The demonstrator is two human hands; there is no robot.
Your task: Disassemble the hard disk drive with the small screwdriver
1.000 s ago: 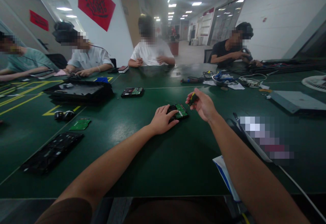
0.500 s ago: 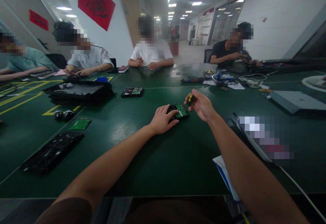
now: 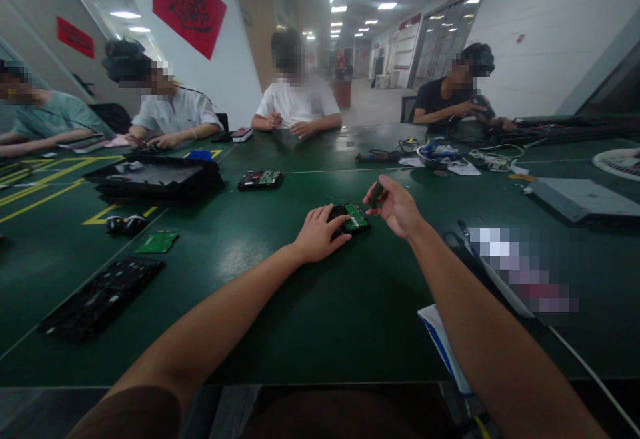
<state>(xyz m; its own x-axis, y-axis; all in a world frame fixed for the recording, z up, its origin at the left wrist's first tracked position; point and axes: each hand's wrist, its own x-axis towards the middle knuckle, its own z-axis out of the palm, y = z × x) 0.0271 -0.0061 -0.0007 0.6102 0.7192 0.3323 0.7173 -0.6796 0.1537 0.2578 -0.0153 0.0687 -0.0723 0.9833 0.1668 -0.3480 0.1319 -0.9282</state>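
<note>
A hard drive (image 3: 356, 219) with a green circuit board facing up lies flat on the dark green table. My left hand (image 3: 320, 234) rests over its left part, fingers across the top and thumb along the near edge, holding it down. My right hand (image 3: 397, 207) is closed around the dark and yellow handle of a small screwdriver (image 3: 377, 192), upright just above the drive's right end. The screwdriver's shaft and tip are too small to make out. A second hard drive (image 3: 260, 180) lies farther back, to the left.
On the left are a loose green circuit board (image 3: 157, 242), a black panel (image 3: 103, 297), black trays (image 3: 155, 176) and a round black-and-white object pair (image 3: 126, 225). To the right lie a grey metal case (image 3: 587, 199), cables (image 3: 437, 151) and a blurred-out device (image 3: 520, 272). Several people sit across the table.
The screwdriver handle has turned in my right hand, so less yellow shows now. My left hand and the hard drive have stayed in place.
</note>
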